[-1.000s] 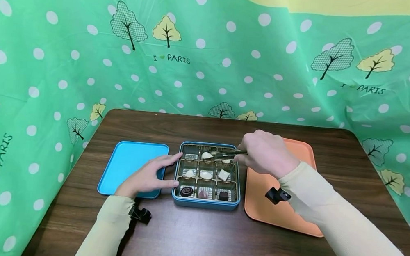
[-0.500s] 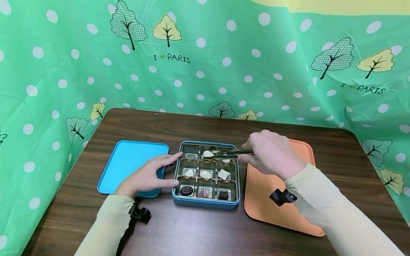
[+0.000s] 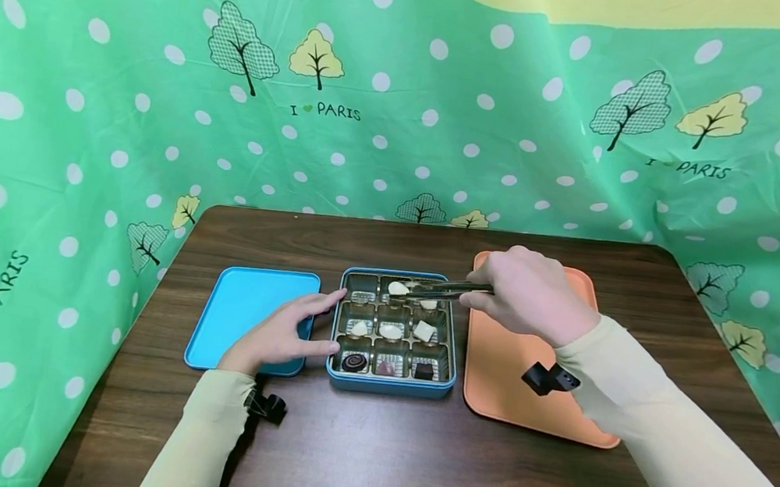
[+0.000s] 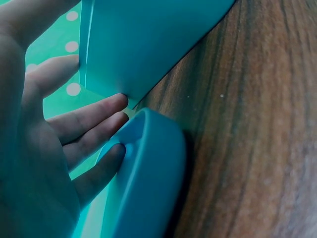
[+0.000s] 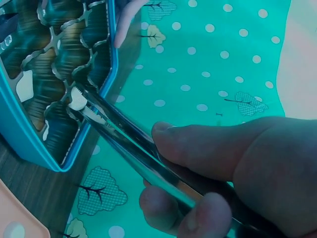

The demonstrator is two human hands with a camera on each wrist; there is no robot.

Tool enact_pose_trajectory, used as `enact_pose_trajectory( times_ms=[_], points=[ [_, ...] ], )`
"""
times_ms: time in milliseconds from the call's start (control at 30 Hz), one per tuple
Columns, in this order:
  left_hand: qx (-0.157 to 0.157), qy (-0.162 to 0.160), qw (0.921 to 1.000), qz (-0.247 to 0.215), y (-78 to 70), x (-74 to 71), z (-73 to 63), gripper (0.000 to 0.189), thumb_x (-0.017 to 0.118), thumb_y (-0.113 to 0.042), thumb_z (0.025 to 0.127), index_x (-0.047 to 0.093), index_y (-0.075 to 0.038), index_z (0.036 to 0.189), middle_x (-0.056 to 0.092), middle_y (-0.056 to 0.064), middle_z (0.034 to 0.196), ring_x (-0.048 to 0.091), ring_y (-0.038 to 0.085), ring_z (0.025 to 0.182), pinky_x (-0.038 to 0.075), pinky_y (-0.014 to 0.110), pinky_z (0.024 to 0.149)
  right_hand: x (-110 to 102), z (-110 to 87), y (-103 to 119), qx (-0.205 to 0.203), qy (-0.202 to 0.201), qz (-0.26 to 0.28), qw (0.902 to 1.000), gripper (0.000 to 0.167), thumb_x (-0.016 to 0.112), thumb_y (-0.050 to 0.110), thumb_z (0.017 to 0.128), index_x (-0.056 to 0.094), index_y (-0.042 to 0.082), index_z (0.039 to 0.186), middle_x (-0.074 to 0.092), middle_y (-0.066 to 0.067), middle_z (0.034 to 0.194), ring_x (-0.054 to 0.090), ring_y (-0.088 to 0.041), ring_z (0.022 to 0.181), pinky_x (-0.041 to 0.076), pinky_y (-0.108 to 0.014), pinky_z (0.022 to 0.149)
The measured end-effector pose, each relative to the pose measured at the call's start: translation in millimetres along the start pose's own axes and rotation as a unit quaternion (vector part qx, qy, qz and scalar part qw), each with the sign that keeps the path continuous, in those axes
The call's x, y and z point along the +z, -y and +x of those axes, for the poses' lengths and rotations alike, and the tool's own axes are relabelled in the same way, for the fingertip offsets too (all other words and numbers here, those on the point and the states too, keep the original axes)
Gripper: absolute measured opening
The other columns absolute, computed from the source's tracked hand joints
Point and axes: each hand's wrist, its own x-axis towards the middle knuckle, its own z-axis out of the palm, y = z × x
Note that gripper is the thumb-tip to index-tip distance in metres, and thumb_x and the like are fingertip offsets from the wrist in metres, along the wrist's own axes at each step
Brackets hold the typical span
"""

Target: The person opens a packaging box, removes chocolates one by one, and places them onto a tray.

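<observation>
A blue box [image 3: 390,387] with a gold divided insert stands mid-table. My right hand [image 3: 522,291] grips metal tongs [image 3: 466,288], thumb on one side and fingers on the other. In the right wrist view, the toothed tips of the tongs [image 5: 143,158] are at a white chocolate [image 5: 78,99], over the back middle compartment. My left hand [image 3: 282,335] is spread, thumb and index fingertip at the box's left rim; in the left wrist view, fingertips meet the box wall [image 4: 148,39]. Other compartments hold white chocolates [image 3: 391,331], a dark swirl [image 3: 354,362], a pinkish piece [image 3: 387,368] and a dark square [image 3: 423,371].
A blue tray [image 3: 235,311] lies left of the box, partly under the left hand. An orange tray [image 3: 510,388] lies to the right beneath the right forearm. A green dotted curtain [image 3: 400,142] hangs behind the dark wooden table [image 3: 369,461].
My right hand has shifted rightward with the tongs. The white chocolate at their tips shows slightly higher in its compartment. The left hand has stayed at the box.
</observation>
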Motion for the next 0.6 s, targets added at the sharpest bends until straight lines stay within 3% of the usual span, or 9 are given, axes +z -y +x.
enact_pose_trajectory(
  times_ms=[100,200,300,433,500,600],
  points=[
    [0.002,0.0,1.0,0.002,-0.7,-0.4,-0.3,0.088,0.08,-0.052,0.091,0.036,-0.032,0.165,0.04,0.015,0.165,0.035,0.041,0.153,0.033,0.068,0.117,-5,-2.8,0,0.001,-0.002,-0.001,1.0,0.04,0.08,0.033,0.094,0.057,0.027,0.062,0.043,0.008,0.059,0.048,-0.012,0.055,0.03,-0.031,0.045],
    [0.002,-0.002,1.0,-0.002,-1.5,0.1,-1.0,0.088,0.08,-0.052,0.091,0.037,-0.031,0.165,0.04,0.015,0.166,0.035,0.041,0.153,0.033,0.069,0.117,-9,-6.0,0,0.006,-0.001,0.003,1.0,0.052,0.078,0.031,0.095,0.044,0.025,0.057,0.033,0.009,0.057,0.044,-0.012,0.053,0.025,-0.029,0.045],
    [0.003,-0.002,1.0,-0.006,-2.3,0.5,-1.6,0.088,0.08,-0.05,0.091,0.037,-0.031,0.165,0.039,0.016,0.166,0.035,0.042,0.153,0.032,0.069,0.117,-15,-9.7,-1,0.01,0.0,0.013,0.9999,0.041,0.077,0.03,0.096,0.058,0.028,0.06,0.043,0.012,0.057,0.048,-0.01,0.055,0.03,-0.03,0.044],
    [0.0,-0.001,1.0,-0.006,-2.4,0.8,-2.2,0.087,0.079,-0.05,0.092,0.036,-0.034,0.165,0.038,0.017,0.166,0.034,0.043,0.153,0.032,0.07,0.116,-22,-16.9,-5,0.02,-0.002,0.022,0.9995,0.008,0.078,0.031,0.095,0.084,0.028,0.09,0.069,0.012,0.074,0.059,-0.01,0.064,0.043,-0.033,0.047],
    [-0.006,0.0,0.9999,-0.008,-2.2,1.0,-2.0,0.087,0.08,-0.05,0.091,0.035,-0.037,0.165,0.037,0.016,0.167,0.033,0.042,0.154,0.032,0.069,0.117,-25,-21.2,-9,0.029,-0.008,0.022,0.9993,0.015,0.079,0.032,0.095,0.086,0.023,0.103,0.077,0.007,0.087,0.062,-0.012,0.069,0.046,-0.035,0.049],
    [-0.013,0.001,0.9999,-0.009,-1.2,1.3,-1.5,0.088,0.08,-0.052,0.091,0.035,-0.039,0.165,0.037,0.014,0.168,0.033,0.04,0.154,0.032,0.068,0.118,-30,-27.1,-15,0.042,-0.016,0.021,0.9987,0.024,0.079,0.035,0.095,0.085,0.019,0.111,0.08,-0.001,0.098,0.065,-0.014,0.072,0.047,-0.036,0.05]
  ],
)
